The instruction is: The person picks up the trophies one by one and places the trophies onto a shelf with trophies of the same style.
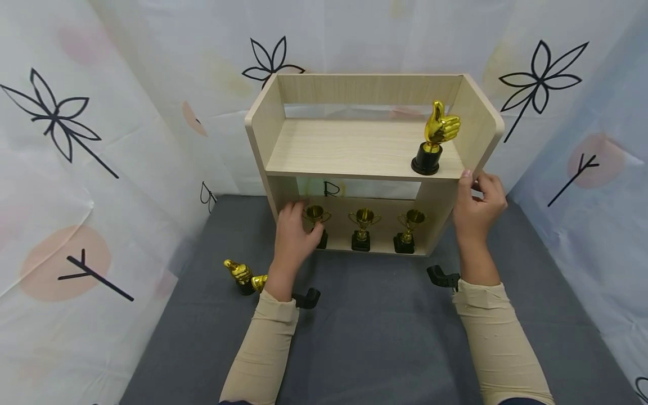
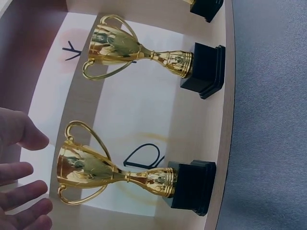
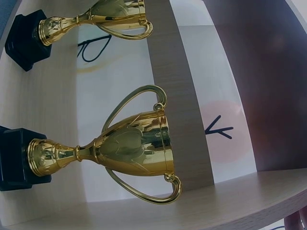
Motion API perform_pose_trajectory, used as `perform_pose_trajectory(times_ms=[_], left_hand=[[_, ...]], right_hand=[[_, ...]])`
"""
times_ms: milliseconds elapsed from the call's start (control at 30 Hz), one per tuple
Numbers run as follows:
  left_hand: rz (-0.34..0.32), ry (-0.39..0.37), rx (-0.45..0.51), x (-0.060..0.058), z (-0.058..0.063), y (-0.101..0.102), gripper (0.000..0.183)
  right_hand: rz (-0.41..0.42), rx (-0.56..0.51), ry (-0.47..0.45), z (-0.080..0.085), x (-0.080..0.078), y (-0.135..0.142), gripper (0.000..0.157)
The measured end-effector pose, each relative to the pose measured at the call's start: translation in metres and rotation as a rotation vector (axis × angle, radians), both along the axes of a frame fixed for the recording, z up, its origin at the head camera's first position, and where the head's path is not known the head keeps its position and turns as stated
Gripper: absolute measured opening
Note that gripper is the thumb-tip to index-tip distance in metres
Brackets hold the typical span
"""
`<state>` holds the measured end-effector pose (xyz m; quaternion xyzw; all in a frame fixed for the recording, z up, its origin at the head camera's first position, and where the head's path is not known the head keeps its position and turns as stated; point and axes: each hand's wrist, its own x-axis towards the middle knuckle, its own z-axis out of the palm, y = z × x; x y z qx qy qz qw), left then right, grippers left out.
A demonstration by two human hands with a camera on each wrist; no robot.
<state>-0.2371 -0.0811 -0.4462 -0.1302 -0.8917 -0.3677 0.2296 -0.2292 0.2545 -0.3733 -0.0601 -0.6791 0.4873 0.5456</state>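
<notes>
A two-level pale wooden shelf stands on the grey table. On its lower level are three gold trophy cups with black bases: a left cup, a middle cup and a right cup. My left hand is right by the left cup; in the left wrist view its parted fingers are beside the rim, with a gap between. My right hand grips the front edge of the shelf's right side panel, thumb on the inner side. Above it, a gold thumbs-up trophy stands upright on the upper level.
Left of the shelf on the grey table is another gold thumbs-up trophy. Beside it, a further gold piece is partly hidden by my left forearm. A patterned white cloth hangs behind and at the sides.
</notes>
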Motion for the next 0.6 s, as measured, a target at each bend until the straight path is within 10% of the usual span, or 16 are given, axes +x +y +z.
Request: perform_pose_trajectory(times_ms=[600], left_hand=[[-0.025, -0.019, 0.015, 0.017, 0.014, -0.010, 0.047]], right_hand=[[-0.006, -0.005, -0.032, -0.016, -0.012, 0.015, 0.030]])
